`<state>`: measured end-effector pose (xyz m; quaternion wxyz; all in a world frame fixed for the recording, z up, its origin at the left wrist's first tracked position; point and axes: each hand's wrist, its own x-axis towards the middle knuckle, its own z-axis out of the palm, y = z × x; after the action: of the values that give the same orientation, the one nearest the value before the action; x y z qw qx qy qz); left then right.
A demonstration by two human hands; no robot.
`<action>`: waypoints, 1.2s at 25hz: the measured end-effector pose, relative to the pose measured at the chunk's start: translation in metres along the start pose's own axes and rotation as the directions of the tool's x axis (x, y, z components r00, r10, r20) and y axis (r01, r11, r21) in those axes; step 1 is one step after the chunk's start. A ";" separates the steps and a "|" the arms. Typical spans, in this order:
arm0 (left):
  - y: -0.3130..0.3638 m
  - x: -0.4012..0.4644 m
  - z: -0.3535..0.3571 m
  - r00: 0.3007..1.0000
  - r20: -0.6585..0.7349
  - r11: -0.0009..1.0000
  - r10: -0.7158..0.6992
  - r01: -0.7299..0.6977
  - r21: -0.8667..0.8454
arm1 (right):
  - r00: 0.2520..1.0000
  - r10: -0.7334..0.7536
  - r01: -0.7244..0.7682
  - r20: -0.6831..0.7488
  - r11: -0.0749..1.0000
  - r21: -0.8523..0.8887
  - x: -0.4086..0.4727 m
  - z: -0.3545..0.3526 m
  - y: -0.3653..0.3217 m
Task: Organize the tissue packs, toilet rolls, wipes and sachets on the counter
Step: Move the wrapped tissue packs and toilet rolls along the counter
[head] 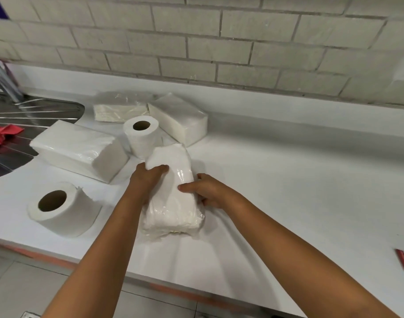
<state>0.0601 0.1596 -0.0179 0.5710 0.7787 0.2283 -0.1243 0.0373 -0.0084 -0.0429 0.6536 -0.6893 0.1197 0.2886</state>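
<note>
The pack [173, 191] sat mid-counter [288, 180], lengthwise between both hands, plastic-wrapped and soft, sagging at its near end. It looked light but slippery; a hold on both long sides seemed safest. The left hand [148, 177] gripped its far left edge, fingers curled over the top. The right hand [205, 191] clasped the right side, thumb on the wrap. One roll [141, 134] stood just behind, another [61, 210] near left, more packs beyond.
</note>
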 end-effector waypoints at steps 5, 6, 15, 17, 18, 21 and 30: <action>0.019 -0.007 0.029 0.988 0.151 0.995 -0.027 0.042 -0.095 | 0.997 -0.034 0.044 -0.075 0.989 0.138 -0.015 -0.036 0.000; 0.025 -0.008 0.038 0.987 0.163 0.994 -0.016 0.032 -0.100 | 0.992 -0.053 0.074 -0.113 0.978 0.193 -0.018 -0.045 -0.002; 0.087 -0.048 0.145 0.911 0.309 0.962 0.273 -0.259 -0.086 | 0.886 -0.126 0.321 -0.446 0.860 0.396 -0.086 -0.140 -0.018; 0.096 -0.064 0.170 0.885 0.364 0.957 0.290 -0.257 -0.136 | 0.849 -0.129 0.374 -0.513 0.832 0.410 -0.104 -0.165 -0.017; 0.100 -0.071 0.183 0.869 0.387 0.951 0.308 -0.274 -0.144 | 0.831 -0.133 0.397 -0.540 0.821 0.409 -0.112 -0.178 -0.016; 0.110 -0.086 0.217 0.803 0.463 0.927 0.375 -0.336 -0.167 | 0.785 -0.147 0.453 -0.601 0.799 0.395 -0.137 -0.217 -0.011; 0.128 -0.148 0.345 0.623 0.694 0.930 0.361 -0.299 -0.215 | 0.719 -0.158 0.537 -0.677 0.745 0.395 -0.210 -0.349 0.014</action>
<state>0.0190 -0.2297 0.0462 0.6572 0.6712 -0.1574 -0.3047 -0.0551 -0.3934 0.0541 0.7976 -0.5269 0.2627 -0.1312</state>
